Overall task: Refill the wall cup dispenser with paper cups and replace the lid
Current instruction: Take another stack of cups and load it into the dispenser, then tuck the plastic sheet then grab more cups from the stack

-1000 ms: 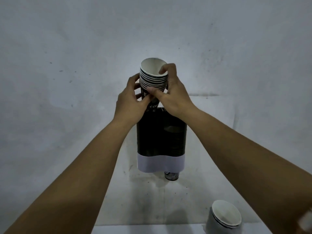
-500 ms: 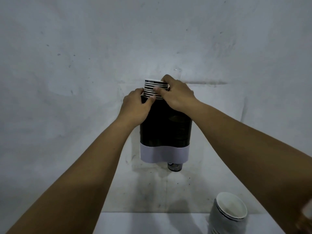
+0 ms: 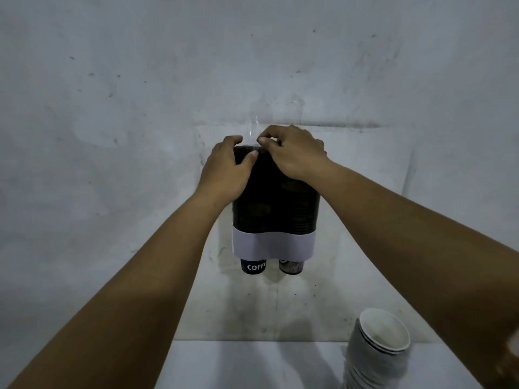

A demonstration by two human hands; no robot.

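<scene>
Dark wall cup dispenser (image 3: 276, 209), pale base band, two paper cups (image 3: 253, 266) protruding below; spare stack (image 3: 376, 352) lower right

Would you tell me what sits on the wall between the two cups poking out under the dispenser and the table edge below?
Nothing: in the head view, bare scuffed wall runs from the cups down to the table.

The dark wall dispenser (image 3: 276, 203), with its pale lower band, is gripped at its top by both hands: the left hand (image 3: 224, 171) is wrapped round the upper left side and the right hand (image 3: 293, 153) is laid over the upper right. Two cup bottoms are seen protruding beneath the band, a dark blue cup (image 3: 253, 267) beside a patterned cup (image 3: 291, 267). A stack of paper cups (image 3: 376, 349) is seen tilted near the right end of the counter (image 3: 238, 363), by the wall.
</scene>
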